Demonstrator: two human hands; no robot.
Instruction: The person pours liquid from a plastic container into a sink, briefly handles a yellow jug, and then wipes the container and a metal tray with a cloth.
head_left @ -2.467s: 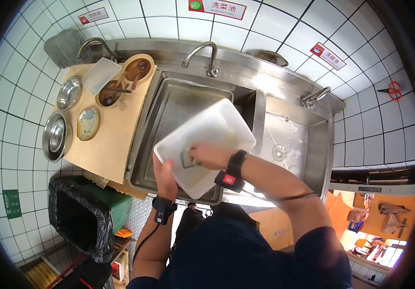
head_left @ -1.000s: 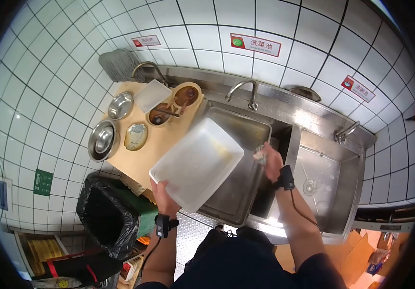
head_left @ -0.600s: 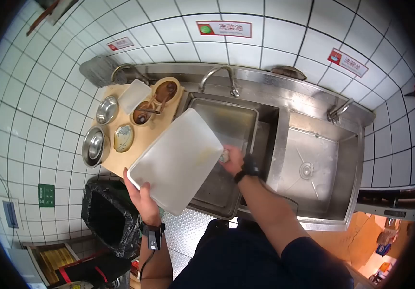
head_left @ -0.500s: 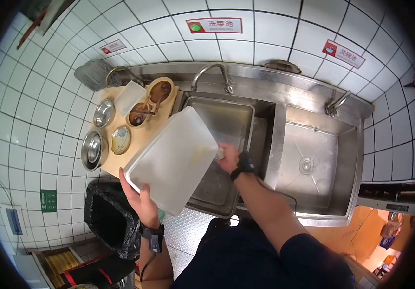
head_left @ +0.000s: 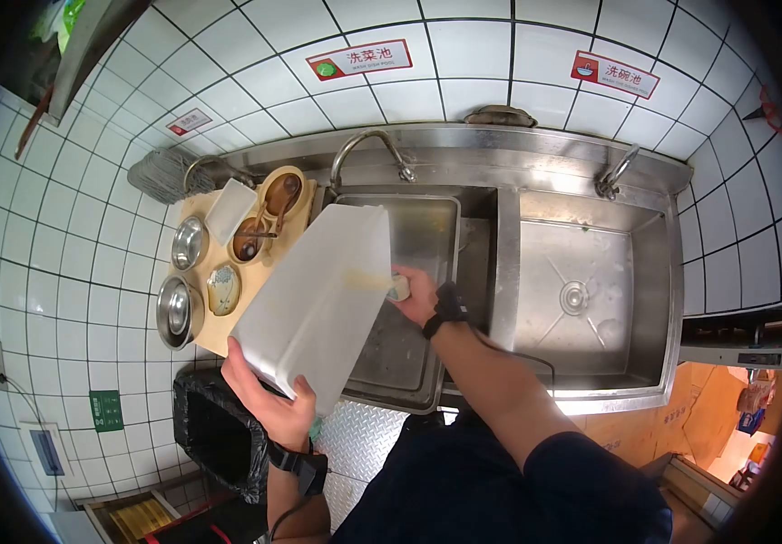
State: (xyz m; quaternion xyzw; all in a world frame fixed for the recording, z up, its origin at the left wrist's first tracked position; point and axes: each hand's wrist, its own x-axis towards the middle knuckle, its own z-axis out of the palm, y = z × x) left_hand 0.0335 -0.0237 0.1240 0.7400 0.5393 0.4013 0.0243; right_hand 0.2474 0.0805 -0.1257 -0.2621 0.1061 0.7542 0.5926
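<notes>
Head view: left hand [head_left: 268,410], grip clamped on white plastic tray [head_left: 314,299] tilted over sink basin [head_left: 427,231], presents its edge to right hand [head_left: 416,297] pinching sponge [head_left: 398,287].

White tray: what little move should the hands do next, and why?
Probably rub the sponge across the yellowish smear near the right edge of the white tray. The left hand holds the tray tilted over the sink, and the right hand holds the sponge right beside that smear, which looks unwashed.
</notes>
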